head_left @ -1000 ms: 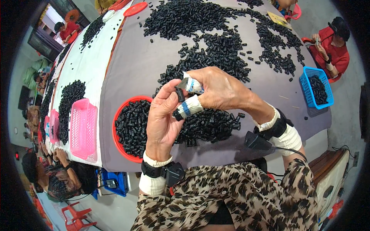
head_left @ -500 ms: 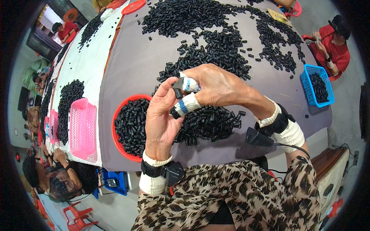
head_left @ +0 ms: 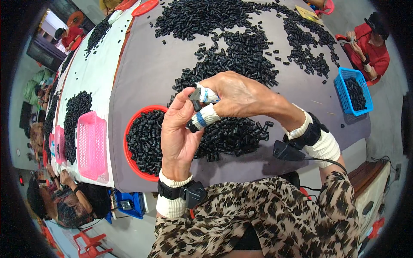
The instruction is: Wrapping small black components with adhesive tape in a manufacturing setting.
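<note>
Above the table my left hand (head_left: 175, 136) pinches a small black cylindrical piece (head_left: 196, 105) between thumb and fingertips. My right hand (head_left: 246, 95) meets it from the right, its fingers closed around the same spot. White wrapping with blue print covers one right finger, and a white knit sleeve with a blue stripe covers another. A dark grey, flat-edged thing (head_left: 195, 94) shows between the fingertips; its kind is unclear. Beneath the hands lie a heap of similar black pieces (head_left: 232, 139) and a red basin (head_left: 127, 146) filled with them.
Larger heaps of black pieces (head_left: 202, 19) spread over the grey-covered table (head_left: 142, 73). A pink basket (head_left: 92, 146) stands at left, a blue basket (head_left: 353, 92) holding pieces at right. Co-workers sit around, one in red (head_left: 371, 51) at far right. A cable runs from my right wrist.
Both hands stay together on the black piece, with only slight finger movement. The whole view has shifted a little.
</note>
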`<action>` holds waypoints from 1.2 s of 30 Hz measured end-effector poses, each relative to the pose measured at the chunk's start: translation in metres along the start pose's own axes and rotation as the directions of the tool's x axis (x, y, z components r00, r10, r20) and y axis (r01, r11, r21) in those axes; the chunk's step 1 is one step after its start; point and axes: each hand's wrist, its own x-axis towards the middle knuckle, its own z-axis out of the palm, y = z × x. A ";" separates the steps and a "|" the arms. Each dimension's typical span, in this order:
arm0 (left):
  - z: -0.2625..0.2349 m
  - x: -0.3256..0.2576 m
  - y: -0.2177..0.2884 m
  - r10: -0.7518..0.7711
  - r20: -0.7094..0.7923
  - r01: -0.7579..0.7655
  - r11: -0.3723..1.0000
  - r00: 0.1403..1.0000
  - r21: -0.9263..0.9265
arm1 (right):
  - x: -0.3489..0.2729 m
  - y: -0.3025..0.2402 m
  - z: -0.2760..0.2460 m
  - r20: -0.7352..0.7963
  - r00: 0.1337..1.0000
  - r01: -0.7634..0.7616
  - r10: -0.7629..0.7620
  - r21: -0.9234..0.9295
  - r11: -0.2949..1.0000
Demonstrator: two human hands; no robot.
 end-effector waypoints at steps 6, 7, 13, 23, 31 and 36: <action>-0.001 0.001 0.001 0.023 -0.013 -0.023 0.998 1.000 0.050 | -0.002 -0.005 0.000 0.000 0.999 0.048 -0.048 0.044 0.998; 0.001 0.000 0.001 0.023 -0.014 -0.022 0.998 1.000 0.050 | -0.003 -0.005 0.001 -0.035 0.998 0.050 -0.049 0.037 0.998; 0.006 -0.002 0.001 0.003 0.033 -0.002 1.000 0.999 -0.021 | -0.004 -0.011 -0.002 -0.041 0.997 0.062 -0.061 0.037 0.997; 0.006 -0.001 0.000 0.006 0.047 -0.009 0.998 0.999 0.057 | -0.005 -0.007 -0.002 -0.013 1.000 0.024 -0.025 -0.024 0.999; 0.001 -0.007 0.002 0.041 0.001 -0.041 0.986 0.999 0.162 | -0.005 -0.004 0.006 -0.006 0.998 0.066 -0.066 0.038 0.997; 0.009 -0.010 0.012 0.234 -0.171 -0.150 0.905 0.957 0.397 | -0.010 -0.001 0.009 0.169 0.985 0.032 -0.042 0.058 0.998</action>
